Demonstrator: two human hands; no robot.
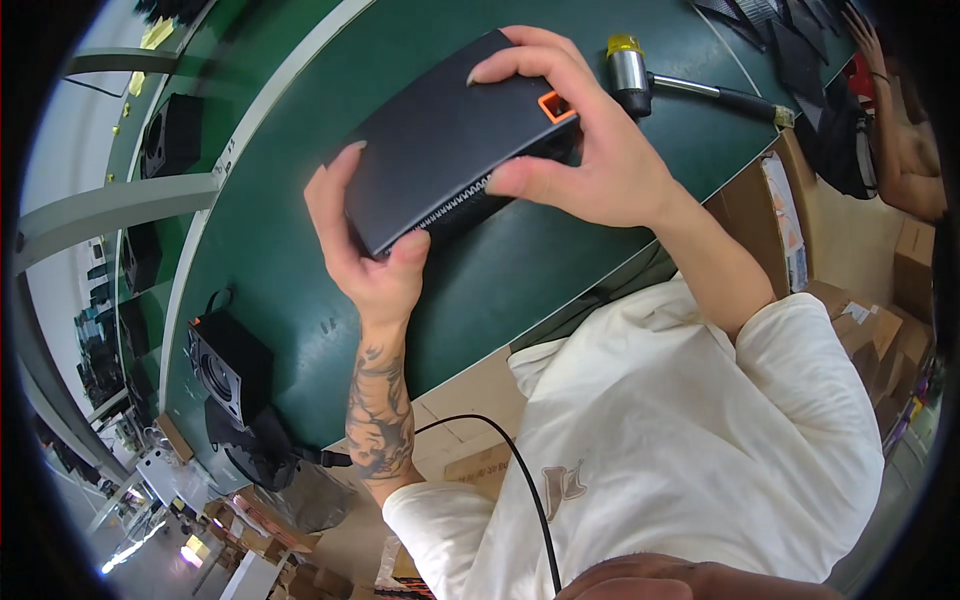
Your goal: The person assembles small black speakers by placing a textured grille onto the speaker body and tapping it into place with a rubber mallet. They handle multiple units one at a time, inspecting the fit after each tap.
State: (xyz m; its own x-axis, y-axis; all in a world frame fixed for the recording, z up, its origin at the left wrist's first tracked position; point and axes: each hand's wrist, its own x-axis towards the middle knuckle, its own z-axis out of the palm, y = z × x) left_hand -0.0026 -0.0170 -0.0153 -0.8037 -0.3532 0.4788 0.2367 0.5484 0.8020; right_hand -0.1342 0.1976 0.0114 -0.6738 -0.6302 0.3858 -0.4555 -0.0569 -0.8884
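Note:
Both my hands hold a black speaker cabinet above the green table, tilted with its smooth, slightly curved panel up. A square orange frame sits at its right corner, and a ridged strip runs along the edge near me. My left hand grips the left end, thumb at the near edge and fingers at the far side. My right hand clasps the right end, its fingers over the top and thumb on the ridged edge. The cabinet's underside is hidden. Just beyond my right hand lies a mallet with a yellow face and dark grip.
On the green table, a black speaker with a visible cone stands at the left, beside a dark bundle. Black panels lie at the far right, near another person's arm. Cardboard boxes are at the right; a metal frame borders the left.

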